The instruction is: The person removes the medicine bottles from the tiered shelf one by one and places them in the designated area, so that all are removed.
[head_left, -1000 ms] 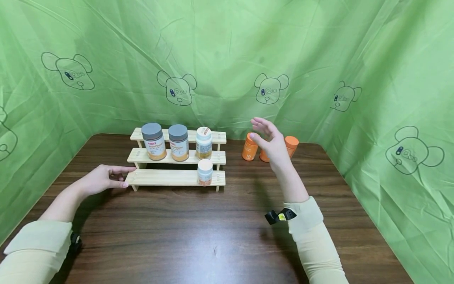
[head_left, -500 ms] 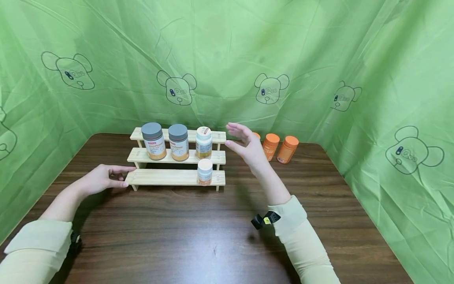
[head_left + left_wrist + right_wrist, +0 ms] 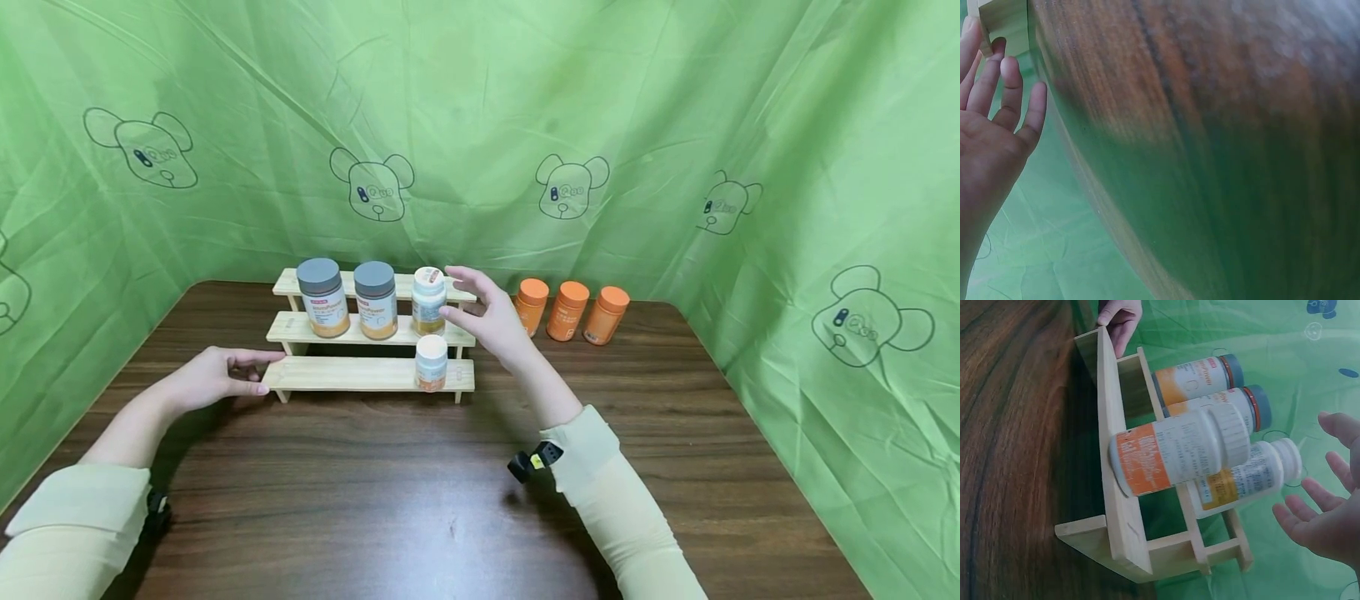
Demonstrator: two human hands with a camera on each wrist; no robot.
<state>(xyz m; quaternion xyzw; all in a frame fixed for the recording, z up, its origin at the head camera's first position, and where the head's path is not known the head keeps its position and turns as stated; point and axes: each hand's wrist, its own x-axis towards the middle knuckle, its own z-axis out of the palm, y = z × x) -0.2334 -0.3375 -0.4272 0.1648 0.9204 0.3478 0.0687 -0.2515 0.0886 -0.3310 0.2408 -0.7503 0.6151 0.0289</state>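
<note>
A three-step wooden display rack (image 3: 345, 375) stands on the table, and my left hand (image 3: 206, 379) grips the left end of its lowest step between thumb and fingers. My right hand (image 3: 495, 319) is at the rack's right side, fingers spread around the air beside a white-capped pill bottle (image 3: 429, 300) on the middle step. In the right wrist view a gap shows between the right hand (image 3: 1332, 506) and that bottle (image 3: 1244, 478). A smaller white bottle (image 3: 431, 364) stands on the lowest step. Two grey-lidded jars (image 3: 324, 304) occupy the middle step's left part.
Behind and to the right of my right hand stand three orange bottles, the left one (image 3: 532, 296), the middle one (image 3: 567, 312) and the right one (image 3: 606, 317). Green cloth (image 3: 480, 100) with bear-head drawings surrounds the brown wooden table (image 3: 375, 483).
My right hand has moved left from in front of the orange bottles to beside the white-capped bottle, uncovering the orange ones. The left hand stays on the rack's end.
</note>
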